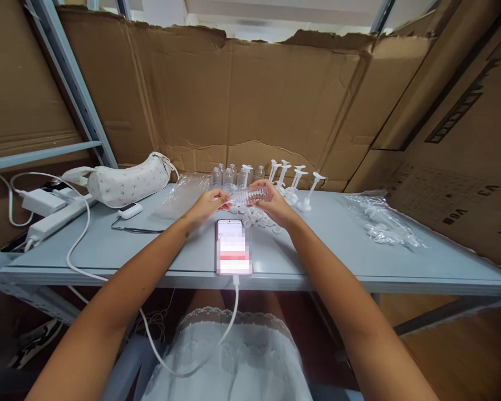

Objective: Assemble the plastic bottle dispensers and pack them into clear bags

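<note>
Bottle held sideways between two hands

From my end, the step in hand looks to be handling one piece over the table [342, 250]: what seems a clear ribbed bottle [249, 196], lying sideways between my hands. My left hand [209, 203] pinches its left end with the fingertips; my right hand [274, 204] curls round the right end, fingers bent. I can't make out the fingertips' finer work there. Loose white caps [262, 218] lie just below in my view, clear bottles [228, 179] stand behind, and white T-topped pieces [296, 183] stand near my right hand. I judge the next move calls for a light, even grip, as thin plastic might squash, and a right wrist kept off those pieces.
</note>
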A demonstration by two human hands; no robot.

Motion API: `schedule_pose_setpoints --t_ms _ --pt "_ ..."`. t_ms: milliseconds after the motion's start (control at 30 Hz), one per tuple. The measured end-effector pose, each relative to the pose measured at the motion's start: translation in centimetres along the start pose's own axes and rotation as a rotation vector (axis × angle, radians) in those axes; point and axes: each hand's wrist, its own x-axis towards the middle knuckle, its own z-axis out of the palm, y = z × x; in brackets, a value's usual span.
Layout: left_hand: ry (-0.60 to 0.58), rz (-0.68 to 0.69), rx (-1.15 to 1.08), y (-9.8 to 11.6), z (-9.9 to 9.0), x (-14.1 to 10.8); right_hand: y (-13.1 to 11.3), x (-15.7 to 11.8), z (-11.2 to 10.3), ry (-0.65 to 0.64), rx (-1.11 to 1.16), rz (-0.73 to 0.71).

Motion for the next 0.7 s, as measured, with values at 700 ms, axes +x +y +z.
schedule_pose_setpoints --t_ms 700 --pt "0.189 0.323 0.352 1.3 0.8 -1.3 0.1 0.5 0.3 0.155 0.170 0.226"
